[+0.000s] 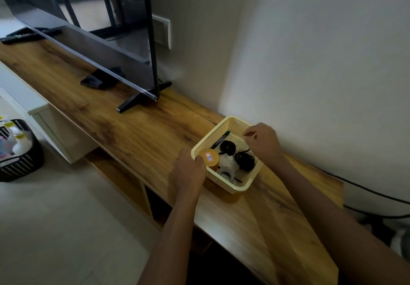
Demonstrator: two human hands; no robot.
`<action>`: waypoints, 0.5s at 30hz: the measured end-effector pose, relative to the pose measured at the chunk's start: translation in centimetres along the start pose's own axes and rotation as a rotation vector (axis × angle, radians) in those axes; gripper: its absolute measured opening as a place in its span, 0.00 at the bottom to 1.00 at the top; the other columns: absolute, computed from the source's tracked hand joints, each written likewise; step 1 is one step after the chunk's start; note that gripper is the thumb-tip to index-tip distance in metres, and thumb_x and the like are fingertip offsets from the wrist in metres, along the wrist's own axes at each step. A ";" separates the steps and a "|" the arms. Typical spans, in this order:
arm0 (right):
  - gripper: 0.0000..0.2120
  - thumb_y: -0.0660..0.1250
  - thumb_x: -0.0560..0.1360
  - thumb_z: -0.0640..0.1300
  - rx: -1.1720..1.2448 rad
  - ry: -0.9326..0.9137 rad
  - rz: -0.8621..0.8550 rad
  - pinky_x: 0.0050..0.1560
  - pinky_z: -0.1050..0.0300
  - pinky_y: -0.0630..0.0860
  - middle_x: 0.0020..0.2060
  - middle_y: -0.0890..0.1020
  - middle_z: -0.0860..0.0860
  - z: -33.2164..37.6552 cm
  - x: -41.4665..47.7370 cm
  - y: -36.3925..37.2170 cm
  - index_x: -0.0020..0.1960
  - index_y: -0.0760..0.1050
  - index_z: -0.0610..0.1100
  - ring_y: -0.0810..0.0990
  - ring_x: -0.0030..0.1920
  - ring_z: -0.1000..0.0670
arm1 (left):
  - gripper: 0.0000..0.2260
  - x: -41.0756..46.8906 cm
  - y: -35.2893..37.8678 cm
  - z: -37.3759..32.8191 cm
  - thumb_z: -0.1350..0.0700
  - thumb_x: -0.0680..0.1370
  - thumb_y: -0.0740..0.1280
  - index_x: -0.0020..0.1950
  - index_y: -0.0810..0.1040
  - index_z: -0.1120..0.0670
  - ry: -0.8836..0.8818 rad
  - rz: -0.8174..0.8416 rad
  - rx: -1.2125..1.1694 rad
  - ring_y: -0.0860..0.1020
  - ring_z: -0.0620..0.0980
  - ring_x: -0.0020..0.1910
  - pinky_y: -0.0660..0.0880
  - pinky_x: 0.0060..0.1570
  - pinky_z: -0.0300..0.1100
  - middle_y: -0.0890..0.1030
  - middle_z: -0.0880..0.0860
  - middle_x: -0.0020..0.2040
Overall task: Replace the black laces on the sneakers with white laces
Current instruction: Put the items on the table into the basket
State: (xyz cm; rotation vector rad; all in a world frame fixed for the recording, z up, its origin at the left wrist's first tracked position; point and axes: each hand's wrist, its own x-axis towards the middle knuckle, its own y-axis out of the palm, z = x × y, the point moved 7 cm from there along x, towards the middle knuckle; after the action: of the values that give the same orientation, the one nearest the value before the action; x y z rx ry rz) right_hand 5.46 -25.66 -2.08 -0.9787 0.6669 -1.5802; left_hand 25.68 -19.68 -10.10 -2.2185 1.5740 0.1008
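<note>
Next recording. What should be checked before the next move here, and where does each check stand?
1. Left hand grips the basket rim: ok.
2. Right hand grips the far rim: cannot tell, fingers blurred.
3. Basket sits flat on the bench: ok.
4. White laces on hand: cannot tell; a white bundle lies in the basket.
5. Sneakers in view: not ok.

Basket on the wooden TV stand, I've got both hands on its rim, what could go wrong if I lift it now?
The left hand and right hand hold the basket only by its rim, on opposite sides, so it may tilt. Then the orange jar could topple onto the black coils, and the pen could slide out.
</note>
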 end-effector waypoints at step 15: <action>0.23 0.63 0.75 0.35 0.252 0.445 -0.055 0.62 0.48 0.70 0.66 0.71 0.39 -7.2 -3.2 -0.9 0.70 0.66 0.34 0.71 0.65 0.40 | 0.30 -1.3 7.2 -1.3 0.61 0.73 0.60 0.75 0.60 0.49 -0.114 0.130 -0.307 0.79 0.53 0.50 0.80 0.50 0.54 0.73 0.57 0.66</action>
State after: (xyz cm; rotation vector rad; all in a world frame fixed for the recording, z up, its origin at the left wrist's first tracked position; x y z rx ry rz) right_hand -1.01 -22.97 -5.72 -0.4642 0.7222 -1.9001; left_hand 18.41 -21.02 -10.60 -2.2826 1.7334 0.5297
